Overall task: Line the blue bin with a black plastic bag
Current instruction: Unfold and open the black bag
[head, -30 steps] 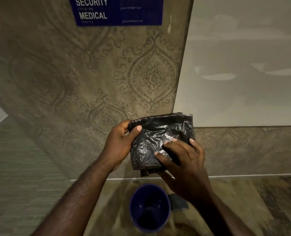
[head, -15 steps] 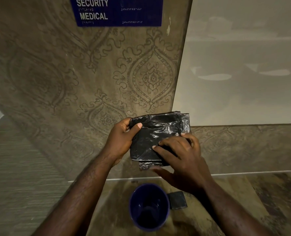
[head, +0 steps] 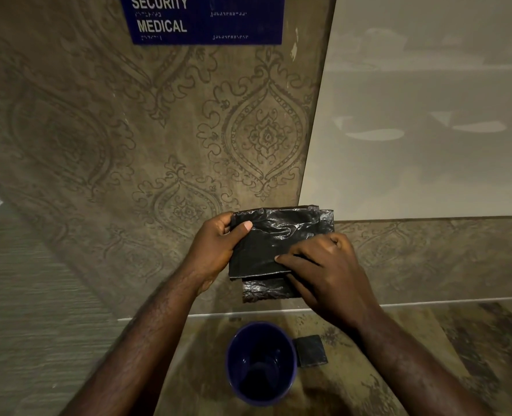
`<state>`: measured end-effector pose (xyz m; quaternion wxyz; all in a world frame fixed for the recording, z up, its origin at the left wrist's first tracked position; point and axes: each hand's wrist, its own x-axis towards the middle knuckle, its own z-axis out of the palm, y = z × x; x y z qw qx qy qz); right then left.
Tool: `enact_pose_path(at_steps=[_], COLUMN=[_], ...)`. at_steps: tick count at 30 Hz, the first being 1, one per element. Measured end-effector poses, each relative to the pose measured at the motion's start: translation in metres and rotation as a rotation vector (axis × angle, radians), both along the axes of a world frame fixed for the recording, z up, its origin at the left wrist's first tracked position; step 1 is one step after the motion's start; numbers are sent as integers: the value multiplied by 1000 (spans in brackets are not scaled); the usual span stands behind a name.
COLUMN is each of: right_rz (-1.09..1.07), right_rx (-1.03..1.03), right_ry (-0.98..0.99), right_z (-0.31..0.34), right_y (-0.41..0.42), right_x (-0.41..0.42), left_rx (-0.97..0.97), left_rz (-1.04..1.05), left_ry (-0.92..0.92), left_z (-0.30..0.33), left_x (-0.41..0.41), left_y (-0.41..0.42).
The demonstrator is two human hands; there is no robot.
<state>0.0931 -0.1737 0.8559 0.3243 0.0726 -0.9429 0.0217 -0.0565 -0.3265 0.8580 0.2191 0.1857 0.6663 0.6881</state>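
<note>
Item 1, nearest: blue bin (head: 260, 363). Stands upright on the patterned floor (head: 413, 370), mouth open to the camera, interior dark and bare; no liner fitted.

Item 2, touching the bin's right side: small dark square object (head: 311, 351) lying flat on the floor. Identity cannot be told.

Item 3, above the bin and farther off: black plastic bag (head: 274, 244). Held in the air, well clear of the bin. Folded flat into a rough rectangle, glossy, creased, with a lower layer hanging loose below the main fold.

Item 4: left hand (head: 215, 250). Fingers clenched on the bag's left edge, thumb pressed across its front face.

Item 5: right hand (head: 323, 274). Fingers laid over the bag's lower right part, tips curled on the top layer and pinching or peeling at it.

Item 6, far: patterned wall (head: 129, 145) with a blue sign (head: 202, 19) reading SECURITY and MEDICAL; a pale panel (head: 428, 115) to the right.

Step in hand, as judged: unfolding the bag, task at an early stage. Next move calls for separating the layers, shaking the bag out full, finding its open end, then lowering it into the bin and turning the mouth over the rim.
</note>
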Motion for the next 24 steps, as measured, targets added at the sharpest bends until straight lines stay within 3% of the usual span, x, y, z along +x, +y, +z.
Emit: enact_pose_path(at_steps=[8,12,17,24], right_rz=[-98,-119,-149,-112], right_rx=[-142,-338,-653,-1046], right_ry=[-130,-48,-18,-137], right_z=[44,64,82,96], right_y=[4,14,33,41], right_x=[-24,-38,-53,-54], left_rx=[-53,25,26,62], left_rz=[-84,-115,-7,18], left_ry=[20,48,40,16], left_z=[-5,-13,-27,-30], left_x=[0,6,4,3], left_y=[2,0,-7,-22])
